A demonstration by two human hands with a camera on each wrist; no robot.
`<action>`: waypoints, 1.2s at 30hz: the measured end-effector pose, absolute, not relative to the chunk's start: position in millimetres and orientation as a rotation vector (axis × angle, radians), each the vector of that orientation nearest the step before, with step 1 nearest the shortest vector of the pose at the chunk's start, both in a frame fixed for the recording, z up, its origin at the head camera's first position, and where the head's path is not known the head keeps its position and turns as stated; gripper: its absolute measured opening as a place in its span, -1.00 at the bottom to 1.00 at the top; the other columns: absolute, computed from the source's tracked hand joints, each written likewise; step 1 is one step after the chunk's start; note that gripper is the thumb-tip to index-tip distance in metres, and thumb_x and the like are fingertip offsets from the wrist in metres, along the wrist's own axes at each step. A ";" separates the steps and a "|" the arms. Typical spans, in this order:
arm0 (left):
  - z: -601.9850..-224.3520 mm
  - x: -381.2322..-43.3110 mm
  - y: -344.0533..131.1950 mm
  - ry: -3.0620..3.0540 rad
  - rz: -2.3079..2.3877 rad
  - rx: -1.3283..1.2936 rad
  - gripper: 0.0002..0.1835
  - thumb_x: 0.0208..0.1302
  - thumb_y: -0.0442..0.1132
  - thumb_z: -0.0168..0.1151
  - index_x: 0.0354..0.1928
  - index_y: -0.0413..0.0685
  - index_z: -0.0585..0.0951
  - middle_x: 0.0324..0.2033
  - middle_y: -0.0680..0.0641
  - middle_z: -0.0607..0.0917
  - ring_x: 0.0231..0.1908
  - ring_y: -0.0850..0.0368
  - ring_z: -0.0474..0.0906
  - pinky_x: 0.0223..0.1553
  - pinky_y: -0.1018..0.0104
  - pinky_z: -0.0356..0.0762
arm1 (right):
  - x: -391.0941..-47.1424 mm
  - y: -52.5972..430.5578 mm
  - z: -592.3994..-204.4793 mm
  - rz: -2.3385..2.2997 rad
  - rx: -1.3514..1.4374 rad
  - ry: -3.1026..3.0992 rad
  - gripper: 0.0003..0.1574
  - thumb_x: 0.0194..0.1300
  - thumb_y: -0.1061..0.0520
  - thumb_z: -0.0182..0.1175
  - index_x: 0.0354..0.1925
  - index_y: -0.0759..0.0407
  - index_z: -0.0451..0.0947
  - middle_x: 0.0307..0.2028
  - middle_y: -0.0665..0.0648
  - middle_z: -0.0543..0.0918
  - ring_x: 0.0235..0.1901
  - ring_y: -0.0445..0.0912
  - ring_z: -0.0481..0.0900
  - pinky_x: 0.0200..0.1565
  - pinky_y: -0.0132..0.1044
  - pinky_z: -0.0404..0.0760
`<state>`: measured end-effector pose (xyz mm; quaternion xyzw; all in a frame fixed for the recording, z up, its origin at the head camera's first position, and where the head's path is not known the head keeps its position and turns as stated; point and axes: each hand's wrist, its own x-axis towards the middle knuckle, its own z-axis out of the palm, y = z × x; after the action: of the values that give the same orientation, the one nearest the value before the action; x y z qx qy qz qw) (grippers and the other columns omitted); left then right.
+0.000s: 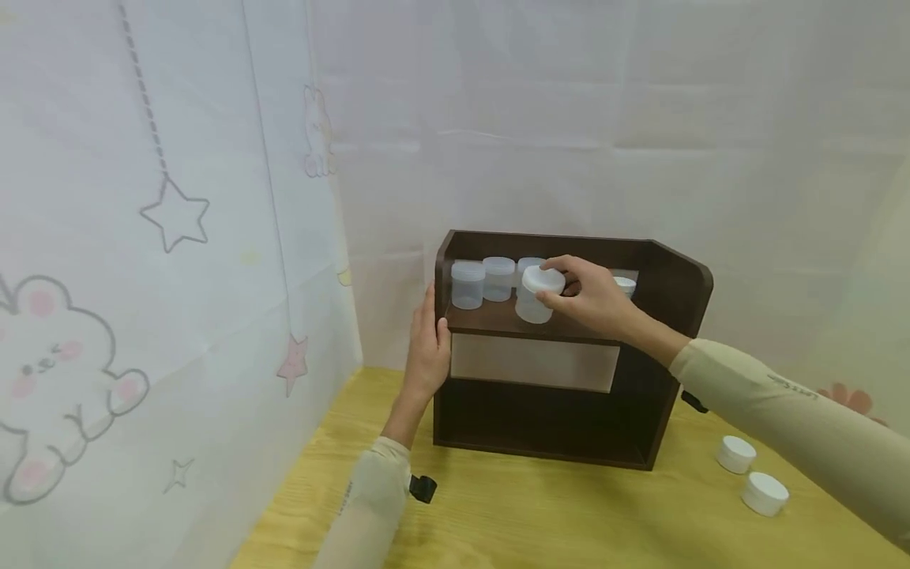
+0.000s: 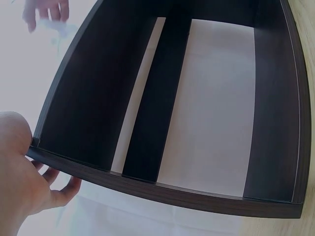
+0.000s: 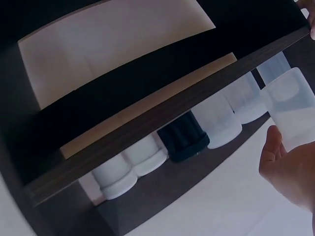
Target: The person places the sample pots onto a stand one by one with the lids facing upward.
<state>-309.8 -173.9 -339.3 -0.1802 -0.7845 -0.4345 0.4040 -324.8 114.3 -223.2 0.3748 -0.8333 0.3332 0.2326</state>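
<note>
My right hand (image 1: 593, 296) pinches the white lid of a translucent jar (image 1: 535, 307) at the front of the upper level of a dark brown shelf unit (image 1: 686, 296). Whether the jar's base touches the board cannot be told. My left hand (image 1: 428, 348) grips the unit's left side panel. In the left wrist view, its thumb and curled fingers lie on opposite sides of the panel edge. Translucent jars (image 1: 467, 286) stand left of and behind the held one. A black jar (image 3: 182, 137) and white jars (image 3: 114, 177) share that level in the right wrist view; my hand partly hides this side in the head view.
Two small white round containers, one nearer (image 1: 765, 495) and one farther (image 1: 735, 454), sit on the yellow wood-grain table (image 1: 498, 514) right of the unit. A pale printed curtain (image 1: 178, 316) hangs at the left and continues behind the unit.
</note>
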 end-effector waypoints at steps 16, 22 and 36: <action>-335.4 -305.0 -165.0 -1.955 -1.082 -0.484 -0.26 0.58 -0.38 -0.06 0.66 0.12 -0.07 0.36 -0.23 0.33 0.24 -0.09 0.33 0.21 -0.12 0.39 | -341.9 44.4 -225.8 0.998 1.165 -2.345 -0.39 0.35 0.01 0.38 0.27 0.18 0.51 0.06 0.23 0.61 -0.10 0.12 0.66 -0.13 -0.02 0.66; -332.4 -303.3 -165.3 -1.939 -1.051 -0.497 -0.30 0.60 -0.36 -0.08 0.65 0.01 -0.05 0.38 -0.26 0.31 0.33 -0.15 0.29 0.26 -0.16 0.34 | -342.4 30.2 -227.0 1.012 1.122 -2.318 -0.37 0.35 0.00 0.39 0.26 0.23 0.50 0.15 0.21 0.59 -0.07 0.10 0.66 -0.07 -0.06 0.65; -332.2 -302.6 -166.0 -1.975 -1.080 -0.483 -0.29 0.60 -0.36 -0.09 0.65 0.06 -0.07 0.42 -0.19 0.28 0.40 -0.06 0.21 0.35 -0.08 0.23 | -340.7 11.2 -236.5 1.116 1.010 -2.321 -0.30 0.33 -0.10 0.40 0.22 0.29 0.43 0.09 0.24 0.57 -0.01 0.10 0.65 0.00 -0.05 0.64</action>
<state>-302.6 -166.0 -332.2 -0.1917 -0.7834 -0.4284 0.4073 -340.7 11.2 -236.5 0.3586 -0.8243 0.3964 0.1864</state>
